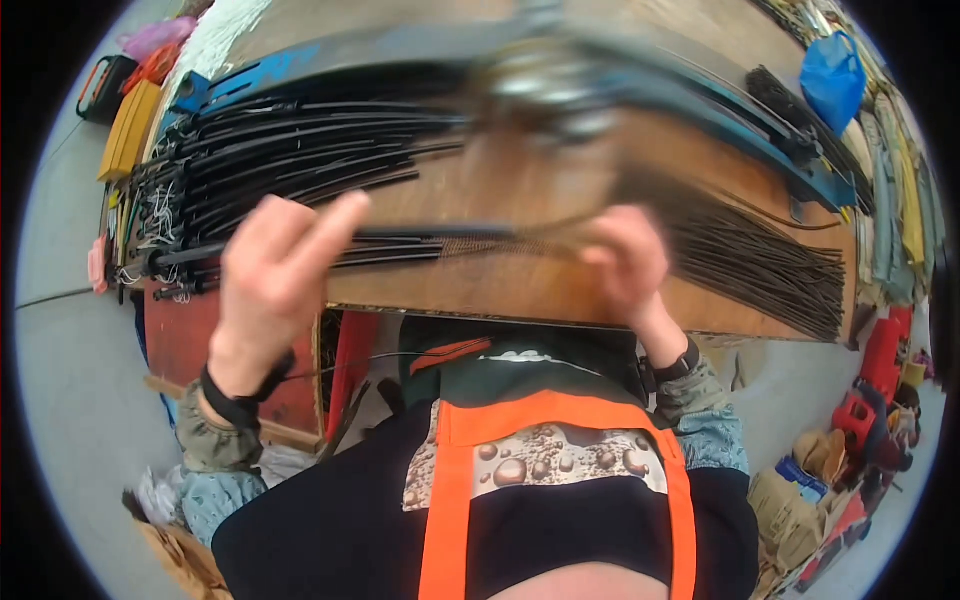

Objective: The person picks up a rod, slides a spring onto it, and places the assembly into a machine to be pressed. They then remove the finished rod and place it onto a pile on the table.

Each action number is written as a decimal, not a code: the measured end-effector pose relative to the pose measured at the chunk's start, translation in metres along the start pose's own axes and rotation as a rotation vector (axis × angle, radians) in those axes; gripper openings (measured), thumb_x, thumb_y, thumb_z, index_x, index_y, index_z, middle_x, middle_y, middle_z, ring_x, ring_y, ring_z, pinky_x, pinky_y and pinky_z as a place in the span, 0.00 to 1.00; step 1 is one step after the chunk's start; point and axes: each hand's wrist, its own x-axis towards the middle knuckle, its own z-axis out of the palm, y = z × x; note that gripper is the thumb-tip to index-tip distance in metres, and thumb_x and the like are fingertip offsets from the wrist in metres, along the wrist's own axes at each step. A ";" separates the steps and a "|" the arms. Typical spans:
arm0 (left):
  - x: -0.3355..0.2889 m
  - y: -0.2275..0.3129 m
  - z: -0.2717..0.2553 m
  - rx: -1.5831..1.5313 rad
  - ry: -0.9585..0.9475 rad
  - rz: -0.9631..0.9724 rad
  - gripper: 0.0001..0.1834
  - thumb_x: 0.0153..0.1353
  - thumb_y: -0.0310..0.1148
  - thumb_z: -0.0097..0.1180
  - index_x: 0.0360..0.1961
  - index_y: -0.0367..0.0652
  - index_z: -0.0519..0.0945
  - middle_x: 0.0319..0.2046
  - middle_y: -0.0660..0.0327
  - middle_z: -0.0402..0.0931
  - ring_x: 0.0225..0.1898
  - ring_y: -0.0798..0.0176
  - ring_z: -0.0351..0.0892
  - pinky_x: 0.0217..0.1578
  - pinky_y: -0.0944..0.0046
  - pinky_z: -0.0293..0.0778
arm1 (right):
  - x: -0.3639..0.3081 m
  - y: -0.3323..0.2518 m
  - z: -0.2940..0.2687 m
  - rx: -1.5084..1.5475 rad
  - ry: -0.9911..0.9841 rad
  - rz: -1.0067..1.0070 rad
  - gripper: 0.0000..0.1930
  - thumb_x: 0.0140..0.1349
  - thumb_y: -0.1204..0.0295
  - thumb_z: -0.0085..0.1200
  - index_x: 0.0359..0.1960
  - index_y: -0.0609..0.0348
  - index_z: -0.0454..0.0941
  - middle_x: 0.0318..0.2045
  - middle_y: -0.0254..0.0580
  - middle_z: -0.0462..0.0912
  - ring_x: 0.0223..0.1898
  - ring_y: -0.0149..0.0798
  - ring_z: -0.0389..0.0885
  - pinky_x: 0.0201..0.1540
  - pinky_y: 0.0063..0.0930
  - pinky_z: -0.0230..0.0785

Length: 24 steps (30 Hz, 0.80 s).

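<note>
My left hand (275, 265), on the left over the workbench, is closed round a black tube (435, 231), its index finger stretched along it. The tube points right, level across the bench. From its right end a thin brown rod (560, 232), blurred, runs to my right hand (630, 255), whose fingers are curled round it. Whether the rod sits inside the tube I cannot tell. Several black tubes (290, 140) with dark fittings and white ties at their left ends lie behind and beneath my left hand. A bundle of thin brown rods (760, 265) spreads to the right of my right hand.
A blurred metal device (545, 85) stands at the back middle, before a long blue frame (720, 90). The wooden bench top (550, 285) ends close to my apron. A yellow box (130, 130) is at far left; a blue bag (832, 80) at back right.
</note>
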 end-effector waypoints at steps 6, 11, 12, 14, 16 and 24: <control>0.033 -0.024 -0.007 0.031 0.223 -0.037 0.25 0.57 0.23 0.60 0.57 0.52 0.79 0.21 0.59 0.64 0.24 0.60 0.69 0.26 0.60 0.69 | -0.009 0.023 -0.013 -0.007 0.113 0.229 0.09 0.68 0.69 0.53 0.45 0.61 0.77 0.34 0.40 0.83 0.29 0.39 0.78 0.35 0.29 0.72; 0.028 -0.029 -0.009 0.243 0.340 -0.011 0.23 0.61 0.25 0.58 0.58 0.55 0.78 0.23 0.56 0.68 0.25 0.55 0.72 0.27 0.58 0.69 | 0.061 0.039 -0.017 0.061 0.125 0.230 0.14 0.72 0.68 0.47 0.51 0.65 0.76 0.38 0.44 0.85 0.34 0.32 0.80 0.40 0.25 0.73; 0.025 -0.033 -0.006 0.234 0.359 -0.021 0.23 0.62 0.25 0.57 0.58 0.55 0.77 0.24 0.56 0.69 0.25 0.54 0.72 0.27 0.58 0.69 | 0.072 0.052 -0.010 0.034 0.120 0.137 0.14 0.71 0.68 0.47 0.52 0.63 0.76 0.37 0.43 0.85 0.35 0.31 0.81 0.41 0.26 0.73; 0.018 -0.033 0.003 0.223 0.384 -0.031 0.23 0.62 0.25 0.57 0.58 0.55 0.77 0.24 0.55 0.71 0.25 0.52 0.73 0.28 0.57 0.69 | 0.087 0.059 0.001 0.002 0.112 0.041 0.14 0.71 0.68 0.48 0.53 0.60 0.76 0.36 0.42 0.85 0.36 0.30 0.81 0.41 0.27 0.73; 0.008 -0.031 0.001 0.187 0.387 -0.088 0.21 0.63 0.26 0.56 0.58 0.53 0.77 0.25 0.53 0.72 0.26 0.50 0.73 0.29 0.56 0.70 | 0.112 0.044 0.012 0.291 -0.144 0.372 0.11 0.68 0.68 0.53 0.47 0.55 0.82 0.34 0.41 0.86 0.36 0.32 0.81 0.42 0.29 0.73; -0.003 -0.044 0.006 0.111 0.348 -0.199 0.20 0.64 0.26 0.56 0.58 0.49 0.77 0.27 0.50 0.74 0.27 0.47 0.75 0.30 0.56 0.71 | 0.134 0.084 0.052 0.037 -0.123 -0.124 0.07 0.58 0.65 0.61 0.33 0.51 0.87 0.24 0.38 0.83 0.35 0.40 0.80 0.47 0.35 0.69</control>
